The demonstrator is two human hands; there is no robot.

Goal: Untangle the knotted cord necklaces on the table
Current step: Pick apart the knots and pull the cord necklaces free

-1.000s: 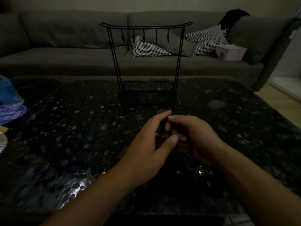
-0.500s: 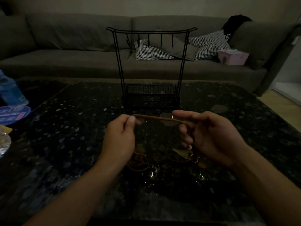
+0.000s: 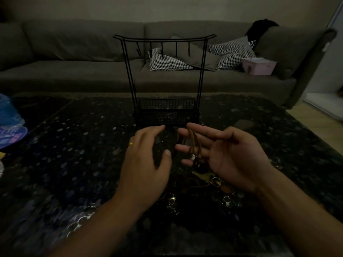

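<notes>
Fingers of my right hand (image 3: 228,156) are spread nearly straight, palm up, with a brown cord necklace (image 3: 194,143) draped over them, its dark pendant (image 3: 200,166) hanging below. My left hand (image 3: 146,160) hovers just beside it at nine o'clock, relaxed and holding nothing. More tangled cords (image 3: 204,184) lie on the speckled black table (image 3: 74,145) beneath. At twelve o'clock stands a black wire jewelry rack (image 3: 165,78).
</notes>
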